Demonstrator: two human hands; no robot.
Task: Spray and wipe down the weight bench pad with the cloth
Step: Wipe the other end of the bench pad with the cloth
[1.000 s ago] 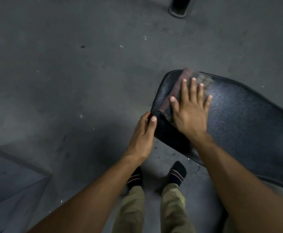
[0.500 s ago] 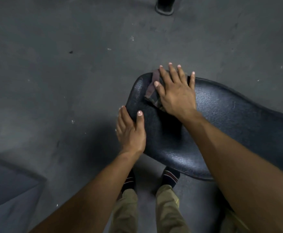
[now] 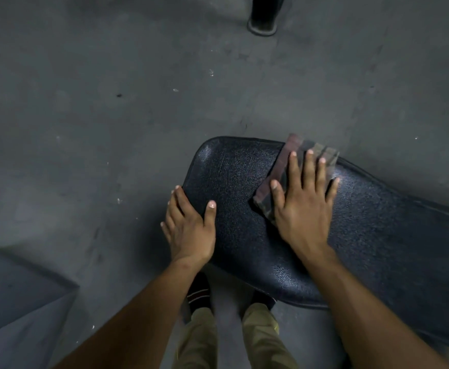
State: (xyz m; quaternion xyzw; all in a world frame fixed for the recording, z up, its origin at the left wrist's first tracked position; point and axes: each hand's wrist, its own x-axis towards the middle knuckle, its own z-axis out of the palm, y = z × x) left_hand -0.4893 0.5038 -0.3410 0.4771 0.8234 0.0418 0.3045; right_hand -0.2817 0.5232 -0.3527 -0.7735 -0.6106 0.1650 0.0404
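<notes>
At the far left, a grey raised surface (image 3: 12,296) fills the lower corner above the dark concrete floor (image 3: 111,115). The left hand (image 3: 190,230) grips the rounded end of the black bench pad (image 3: 234,182), with its fingers bent over the edge and the thumb lying on top. To the right, the right hand (image 3: 302,206) lies flat with spread fingers and presses the folded cloth (image 3: 284,169) on the pad near its far edge; it does not clench the cloth. Below, two feet in dark socks (image 3: 199,291) stand on the floor.
</notes>
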